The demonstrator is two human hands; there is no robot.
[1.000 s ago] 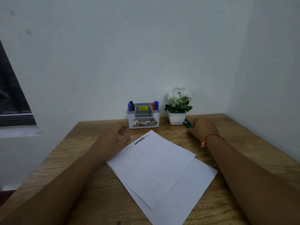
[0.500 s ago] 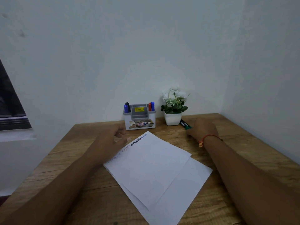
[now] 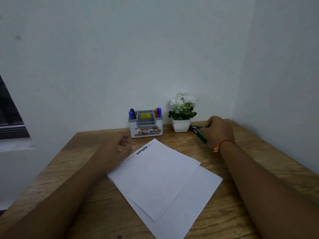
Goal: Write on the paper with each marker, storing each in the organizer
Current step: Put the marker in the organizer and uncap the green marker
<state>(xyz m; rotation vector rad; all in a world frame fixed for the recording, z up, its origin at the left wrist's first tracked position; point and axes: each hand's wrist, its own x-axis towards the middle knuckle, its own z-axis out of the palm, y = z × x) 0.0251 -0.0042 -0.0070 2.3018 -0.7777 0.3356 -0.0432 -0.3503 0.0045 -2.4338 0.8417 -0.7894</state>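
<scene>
Head view, from the left: the left hand (image 3: 119,149) lies on the wooden bench (image 3: 72,171) with its fingers loosely curled and nothing in its grip, the fingertips at the upper left edge of the paper (image 3: 155,178). Two white sheets overlap there, turned at an angle, and the top one carries lines of scribbled writing along its upper left edge, the darkest in black near the far corner. Behind the paper, against the wall, stands the grey and white organizer (image 3: 146,124); a blue and a black marker stick up from its left pocket, a red and a blue one from its right. Just right of it sits a small white pot of white flowers (image 3: 182,116). Beside the pot two green markers (image 3: 198,132) lie on the bench. The right hand (image 3: 218,130) is at them, fingers curled toward the far marker; whether its grip has closed on one I cannot tell. An orange thread band (image 3: 222,144) circles that wrist.
</scene>
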